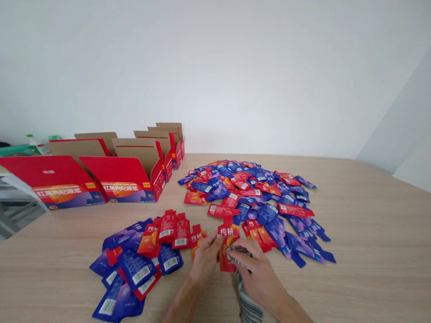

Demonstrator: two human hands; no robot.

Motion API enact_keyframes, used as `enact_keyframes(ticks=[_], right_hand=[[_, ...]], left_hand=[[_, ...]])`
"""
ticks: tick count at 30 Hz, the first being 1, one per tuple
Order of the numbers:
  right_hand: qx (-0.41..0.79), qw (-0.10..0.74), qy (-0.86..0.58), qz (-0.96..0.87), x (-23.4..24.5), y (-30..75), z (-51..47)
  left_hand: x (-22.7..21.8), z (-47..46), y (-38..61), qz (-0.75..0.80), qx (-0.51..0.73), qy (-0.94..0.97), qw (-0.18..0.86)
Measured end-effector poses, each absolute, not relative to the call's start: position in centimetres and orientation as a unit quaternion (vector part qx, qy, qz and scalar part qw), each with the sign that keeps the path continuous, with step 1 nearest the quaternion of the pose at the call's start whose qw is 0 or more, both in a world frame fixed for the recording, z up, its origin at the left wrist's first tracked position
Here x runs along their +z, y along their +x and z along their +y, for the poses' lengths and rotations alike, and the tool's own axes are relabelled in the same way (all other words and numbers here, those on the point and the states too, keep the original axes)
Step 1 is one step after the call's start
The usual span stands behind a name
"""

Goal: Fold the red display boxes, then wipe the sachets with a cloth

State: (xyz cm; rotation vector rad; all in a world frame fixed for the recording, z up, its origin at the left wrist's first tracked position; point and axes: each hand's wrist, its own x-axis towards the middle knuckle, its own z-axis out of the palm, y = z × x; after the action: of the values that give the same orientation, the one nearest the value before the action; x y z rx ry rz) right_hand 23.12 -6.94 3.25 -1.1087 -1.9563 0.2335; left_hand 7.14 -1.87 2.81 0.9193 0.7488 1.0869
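Striped cloth [250, 307] hangs from the right hand [258, 274], whose grip bunches it against a red pouch [227, 232]. The left hand [206, 257] pinches that pouch's left edge in its grip; it lies between both hands over the desk [377, 248], long axis pointing away, narrow neck farthest.

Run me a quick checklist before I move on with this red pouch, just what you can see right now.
1. Red pouch steadied: ok, left hand grips its left edge.
2. Striped cloth in hand: ok, right hand holds it over the pouch's lower front.
3. Back of that pouch clean: cannot tell, it's hidden.
4. Pouches in the left pile all facing one way: not ok, some show barcodes, others don't.
5. Boxes open: ok, their flaps stand up.
6. Box contents: cannot tell, flaps hide the insides.
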Motion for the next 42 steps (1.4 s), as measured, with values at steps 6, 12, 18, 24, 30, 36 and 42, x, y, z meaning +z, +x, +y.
enact_keyframes(ticks=[6,12,18,24,30,36,42], right_hand=[[0.025,0.474,-0.481,-0.737,2.2,23.5,-6.2],[0.048,0.45,-0.469,-0.759,2.2,23.0,-6.6],[0.053,0.485,-0.521,-0.7,1.8,22.8,-6.2],[0.075,0.509,-0.577,-0.635,2.2,23.4,-6.0],[0.143,0.487,-0.536,-0.675,2.9,22.4,-6.7],[0.119,0.501,-0.491,-0.703,3.0,21.6,-7.2],[0.072,0.502,-0.497,-0.704,3.4,22.2,-7.1]], left_hand=[[2.5,-1.7,7.4,0.326,0.465,0.447,0.692],[2.2,-1.6,7.5,0.343,0.465,0.571,0.583],[2.0,-1.5,7.2,0.342,0.45,0.592,0.575],[2.7,-1.7,7.4,0.32,0.522,0.378,0.694],[2.8,-2.3,8.5,0.354,0.588,0.292,0.666],[2.8,-3.2,9.5,0.299,0.565,0.239,0.731],[3.2,-3.4,9.0,0.284,0.528,0.242,0.763]])
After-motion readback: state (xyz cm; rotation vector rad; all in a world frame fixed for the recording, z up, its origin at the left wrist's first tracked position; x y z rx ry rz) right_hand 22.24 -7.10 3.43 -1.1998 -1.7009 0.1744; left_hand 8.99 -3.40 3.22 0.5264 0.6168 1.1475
